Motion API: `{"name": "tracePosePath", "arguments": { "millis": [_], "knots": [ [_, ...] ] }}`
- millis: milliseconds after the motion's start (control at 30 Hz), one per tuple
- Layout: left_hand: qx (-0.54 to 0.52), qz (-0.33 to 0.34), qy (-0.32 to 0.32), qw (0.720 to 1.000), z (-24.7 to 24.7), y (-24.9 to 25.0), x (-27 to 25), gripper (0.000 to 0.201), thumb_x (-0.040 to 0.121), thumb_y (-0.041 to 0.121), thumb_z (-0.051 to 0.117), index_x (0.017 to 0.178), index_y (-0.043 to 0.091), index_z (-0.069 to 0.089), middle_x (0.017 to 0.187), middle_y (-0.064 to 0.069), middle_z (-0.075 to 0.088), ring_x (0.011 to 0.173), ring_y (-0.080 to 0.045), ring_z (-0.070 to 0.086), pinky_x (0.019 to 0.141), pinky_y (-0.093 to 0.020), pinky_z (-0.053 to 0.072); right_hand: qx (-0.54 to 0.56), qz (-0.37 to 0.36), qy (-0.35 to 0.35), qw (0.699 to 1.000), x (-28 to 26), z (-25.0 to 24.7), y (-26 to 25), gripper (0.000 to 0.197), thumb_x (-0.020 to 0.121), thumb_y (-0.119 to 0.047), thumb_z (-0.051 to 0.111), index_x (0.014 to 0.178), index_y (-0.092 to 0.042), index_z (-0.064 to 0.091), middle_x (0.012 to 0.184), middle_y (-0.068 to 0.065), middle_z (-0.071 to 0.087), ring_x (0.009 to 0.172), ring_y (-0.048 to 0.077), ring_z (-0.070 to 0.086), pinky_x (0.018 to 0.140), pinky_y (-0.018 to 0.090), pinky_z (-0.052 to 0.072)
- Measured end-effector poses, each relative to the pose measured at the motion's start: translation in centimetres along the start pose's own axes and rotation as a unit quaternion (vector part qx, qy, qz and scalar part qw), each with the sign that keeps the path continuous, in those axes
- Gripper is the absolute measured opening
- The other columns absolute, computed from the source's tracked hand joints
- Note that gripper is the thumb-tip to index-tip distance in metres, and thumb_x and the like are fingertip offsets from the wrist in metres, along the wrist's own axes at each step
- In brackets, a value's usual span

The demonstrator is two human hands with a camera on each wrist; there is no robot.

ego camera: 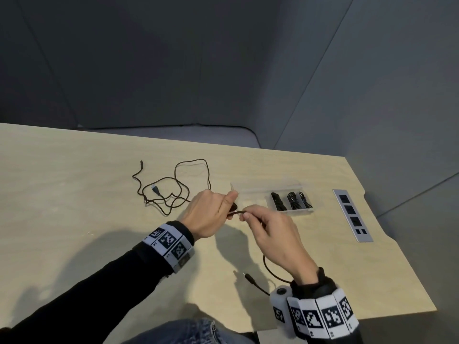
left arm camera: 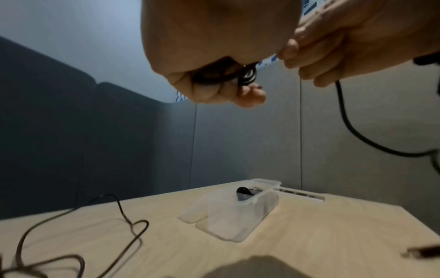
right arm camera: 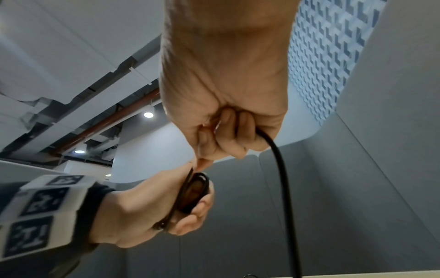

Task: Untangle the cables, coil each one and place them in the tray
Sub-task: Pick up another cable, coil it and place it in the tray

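Observation:
My left hand (ego camera: 211, 212) holds a small coil of black cable (right arm camera: 194, 191) above the table, its fingers curled round the loops (left arm camera: 228, 73). Close beside it, my right hand (ego camera: 268, 229) pinches the same cable's free length (ego camera: 236, 213), which runs through the fist and hangs down (right arm camera: 283, 178) to a plug (ego camera: 250, 280) lying near the front edge. A second thin dark cable (ego camera: 173, 184) lies loose and looped on the table behind my left hand. The clear tray (ego camera: 289, 186) stands to the right with three coiled black cables (ego camera: 290, 201) inside.
A grey socket panel (ego camera: 352, 214) is set into the table at the right. The table's right edge is notched beyond it. Grey partition walls surround the desk. My denim-clad knee (ego camera: 188, 331) shows below the front edge.

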State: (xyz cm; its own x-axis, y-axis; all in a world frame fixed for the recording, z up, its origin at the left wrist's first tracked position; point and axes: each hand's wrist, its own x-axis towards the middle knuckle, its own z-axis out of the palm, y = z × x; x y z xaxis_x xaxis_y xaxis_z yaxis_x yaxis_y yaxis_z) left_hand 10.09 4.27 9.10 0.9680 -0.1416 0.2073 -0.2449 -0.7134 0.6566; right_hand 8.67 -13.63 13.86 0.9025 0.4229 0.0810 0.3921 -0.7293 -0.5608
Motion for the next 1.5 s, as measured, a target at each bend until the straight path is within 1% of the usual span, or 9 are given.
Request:
{"name": "tracePosePath", "arguments": {
  "millis": [200,367,533,733,900,1000,1133,1333,1500],
  "knots": [
    [0.095,0.026,-0.064,0.993,-0.5,0.5,-0.1,0.090,0.069,0.084,-0.008,0.055,0.016,0.050,0.051,-0.001,0.055,0.055,-0.020,0.052,0.059,-0.035,0.039,0.202,0.022,0.019,0.979,0.9,1.1,0.8,0.016,0.088,-0.035,0.054,0.081,-0.031,0.067,0.060,-0.007,0.059,0.055,0.010,0.047,0.056,0.036,0.041],
    [-0.166,-0.038,-0.096,0.981,-0.7,0.5,-0.7,0.061,0.079,0.068,0.052,0.051,0.017,0.032,0.047,0.005,0.030,0.045,-0.012,0.028,0.048,-0.028,0.026,0.412,0.117,0.074,0.900,2.1,0.9,1.1,0.018,0.077,-0.003,0.074,0.072,-0.009,0.058,0.045,-0.011,0.048,0.043,0.002,0.036,0.046,0.014,0.032],
    [-0.394,-0.105,0.019,0.913,-0.7,1.8,-0.6,0.042,0.086,0.046,0.049,0.069,0.009,0.059,0.063,-0.014,0.069,0.062,-0.024,0.067,0.061,-0.027,0.052,0.501,0.162,0.089,0.845,2.3,1.3,2.1,0.017,0.083,-0.010,0.068,0.072,-0.016,0.056,0.046,-0.005,0.040,0.038,0.005,0.024,0.037,0.015,0.022],
    [-0.544,-0.181,0.088,0.815,-0.5,2.3,0.3,0.037,0.096,0.033,0.041,0.111,0.005,0.061,0.108,-0.009,0.070,0.096,-0.022,0.070,0.079,-0.029,0.057,0.405,0.101,0.063,0.907,1.7,2.7,2.3,0.010,0.088,-0.008,0.063,0.080,-0.012,0.064,0.054,-0.001,0.059,0.039,0.004,0.035,0.042,0.015,0.029],
    [-0.568,-0.184,0.140,0.790,-1.0,3.0,0.5,0.039,0.100,0.034,0.036,0.081,0.007,0.056,0.052,-0.001,0.057,0.050,-0.017,0.060,0.068,-0.044,0.057,0.363,0.081,-0.019,0.928,1.1,5.4,2.0,0.015,0.089,-0.018,0.064,0.078,-0.012,0.071,0.046,-0.003,0.055,0.046,0.008,0.047,0.058,0.020,0.043],
    [-0.556,-0.215,0.175,0.784,-0.9,2.9,0.6,0.039,0.099,0.041,0.037,0.074,0.013,0.050,0.047,0.005,0.039,0.038,-0.008,0.032,0.040,-0.023,0.040,0.370,0.087,-0.075,0.922,0.6,6.2,1.3,0.019,0.093,-0.020,0.059,0.083,-0.012,0.073,0.043,-0.007,0.043,0.042,0.008,0.035,0.048,0.018,0.033],
    [-0.495,-0.228,0.178,0.819,-1.1,1.4,0.9,0.049,0.094,0.055,0.034,0.073,0.015,0.053,0.054,0.004,0.042,0.039,-0.008,0.027,0.038,-0.017,0.019,0.266,0.045,-0.136,0.953,-0.2,5.7,1.0,0.015,0.094,-0.023,0.055,0.096,-0.027,0.070,0.061,0.009,0.053,0.059,0.011,0.041,0.059,0.025,0.036],
    [-0.151,-0.113,0.061,0.980,0.2,-0.2,-0.1,0.070,0.089,0.066,0.012,0.061,0.023,0.059,0.049,0.006,0.054,0.052,-0.015,0.054,0.061,-0.036,0.049,0.059,-0.115,-0.085,0.988,-0.3,3.5,0.1,0.020,0.095,-0.014,0.049,0.105,-0.016,0.066,0.077,-0.007,0.058,0.068,0.000,0.048,0.068,0.015,0.038],
    [-0.079,-0.084,-0.002,0.993,0.6,0.1,0.3,0.073,0.097,0.052,0.014,0.041,0.016,0.045,0.040,0.003,0.049,0.047,-0.018,0.051,0.062,-0.040,0.048,0.115,-0.101,0.079,0.985,0.5,2.6,0.9,0.011,0.085,-0.020,0.070,0.093,-0.020,0.063,0.072,-0.010,0.054,0.063,0.006,0.052,0.061,0.017,0.042]
  ]
}}
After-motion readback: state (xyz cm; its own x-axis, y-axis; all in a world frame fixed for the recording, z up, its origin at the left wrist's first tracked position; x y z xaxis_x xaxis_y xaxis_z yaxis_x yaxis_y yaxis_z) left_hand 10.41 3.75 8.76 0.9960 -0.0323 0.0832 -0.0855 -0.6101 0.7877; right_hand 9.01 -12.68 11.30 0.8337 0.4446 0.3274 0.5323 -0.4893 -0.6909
